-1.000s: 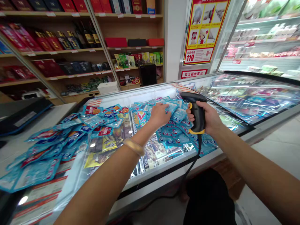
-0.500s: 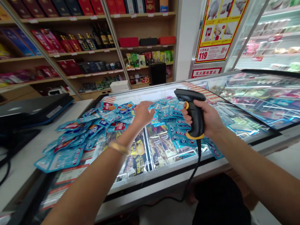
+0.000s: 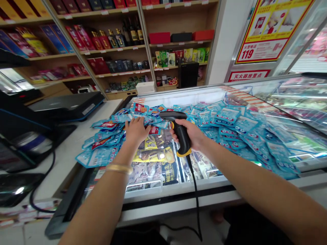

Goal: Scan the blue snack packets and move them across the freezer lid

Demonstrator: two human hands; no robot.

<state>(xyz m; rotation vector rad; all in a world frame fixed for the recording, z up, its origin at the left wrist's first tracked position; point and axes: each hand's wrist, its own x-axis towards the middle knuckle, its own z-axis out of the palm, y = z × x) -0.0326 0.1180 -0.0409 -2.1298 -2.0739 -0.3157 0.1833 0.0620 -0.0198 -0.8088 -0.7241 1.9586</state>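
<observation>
In my right hand is a black and yellow barcode scanner, its handle wrapped by my fingers and its cord hanging down from the grip. My left hand, with a gold bangle on the wrist, rests with fingers spread on the left pile of blue snack packets. Some packets there have red or dark blue labels. Another heap of blue packets spreads over the glass to the right of the scanner. Whether my left fingertips grip any packet, I cannot tell.
Both piles lie on the glass top of a chest freezer, with packaged food visible inside. On the left stands a counter with a flat black device. Shelves of boxes and bottles line the back; a fire notice hangs right.
The view has turned left. My left hand has moved from above the middle of the packets to the left pile. My right hand has carried the scanner leftward, nearer my left hand.
</observation>
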